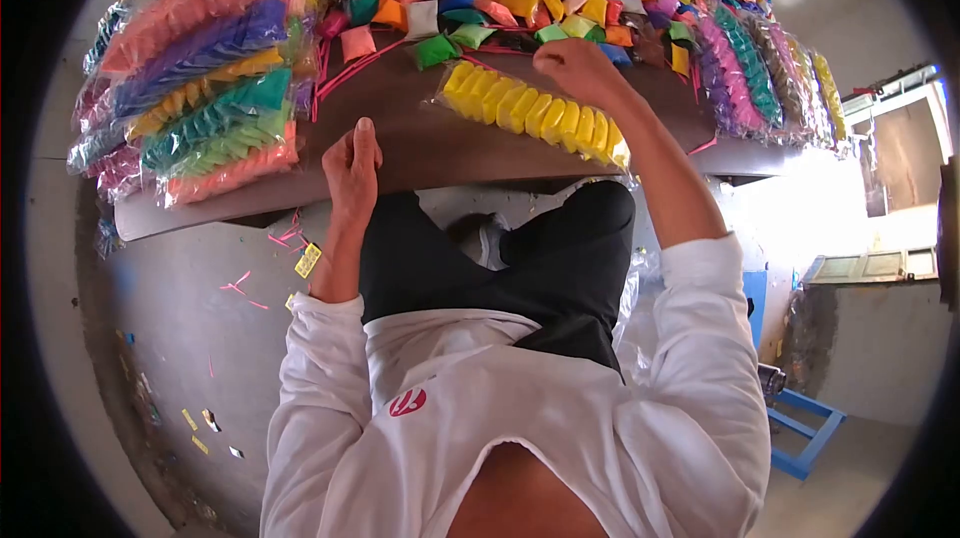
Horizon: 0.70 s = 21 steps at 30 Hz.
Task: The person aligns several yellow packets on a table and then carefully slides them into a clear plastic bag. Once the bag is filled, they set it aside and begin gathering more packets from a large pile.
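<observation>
My left hand (pixel 352 173) hangs in front of the table edge, its fingers curled in and the thumb pointing up. What it holds, if anything, is hidden. My right hand (pixel 577 70) is over the table at the near edge of a heap of small coloured packets (pixel 480 35). Its fingers are bent together, and I cannot make out anything in them. Just below that wrist lies a clear plastic sleeve of yellow packets (pixel 535 114), lined up in a row. A green packet (pixel 437 51) rests left of my right hand.
Stacked sleeves of coloured packets (pixel 215 78) fill the table's left end; more sleeves (pixel 742 73) stand at the right. Pink ties (pixel 350 73) lie along the heap. The brown table edge (pixel 210 213) curves before my knees. Scraps litter the floor. A blue stool (pixel 810 433) stands at right.
</observation>
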Each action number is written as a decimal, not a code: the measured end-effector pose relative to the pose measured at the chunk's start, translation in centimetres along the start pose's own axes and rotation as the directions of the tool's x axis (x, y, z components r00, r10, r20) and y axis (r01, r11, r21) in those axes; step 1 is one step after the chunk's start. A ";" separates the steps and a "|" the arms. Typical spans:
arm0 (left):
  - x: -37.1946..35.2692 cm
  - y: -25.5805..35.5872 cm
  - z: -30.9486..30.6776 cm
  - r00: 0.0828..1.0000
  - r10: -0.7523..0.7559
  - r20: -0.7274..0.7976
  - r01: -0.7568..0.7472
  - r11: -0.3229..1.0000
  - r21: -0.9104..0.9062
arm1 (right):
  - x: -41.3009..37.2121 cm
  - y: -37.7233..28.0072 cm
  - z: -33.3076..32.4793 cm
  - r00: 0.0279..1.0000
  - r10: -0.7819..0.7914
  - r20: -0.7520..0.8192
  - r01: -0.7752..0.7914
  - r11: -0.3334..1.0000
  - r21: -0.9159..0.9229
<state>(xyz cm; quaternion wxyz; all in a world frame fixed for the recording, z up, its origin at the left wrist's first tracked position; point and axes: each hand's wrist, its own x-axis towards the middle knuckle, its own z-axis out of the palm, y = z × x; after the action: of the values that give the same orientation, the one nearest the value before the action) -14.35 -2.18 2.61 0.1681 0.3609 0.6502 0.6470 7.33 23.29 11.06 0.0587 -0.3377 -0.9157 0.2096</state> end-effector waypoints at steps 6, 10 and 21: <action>-0.3 0.8 0.4 1.000 -0.001 0.005 0.001 0.993 0.116 | -4.5 -2.9 2.1 0.857 -0.384 -0.344 0.318 0.919 -0.233; -0.6 0.7 0.6 0.998 -0.054 0.031 0.047 0.982 0.183 | -6.5 -4.2 6.5 0.920 -0.326 -0.217 0.246 0.913 -0.327; -0.8 0.5 0.8 1.000 0.009 0.029 -0.019 0.939 0.344 | -7.4 -2.7 3.7 0.886 -0.340 -0.317 0.244 0.920 -0.305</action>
<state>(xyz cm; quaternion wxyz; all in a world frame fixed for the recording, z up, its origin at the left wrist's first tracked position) -13.13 -2.20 2.82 0.1065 0.3980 0.7484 0.5198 10.43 15.41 9.15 0.2140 -0.2324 -0.9487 0.0118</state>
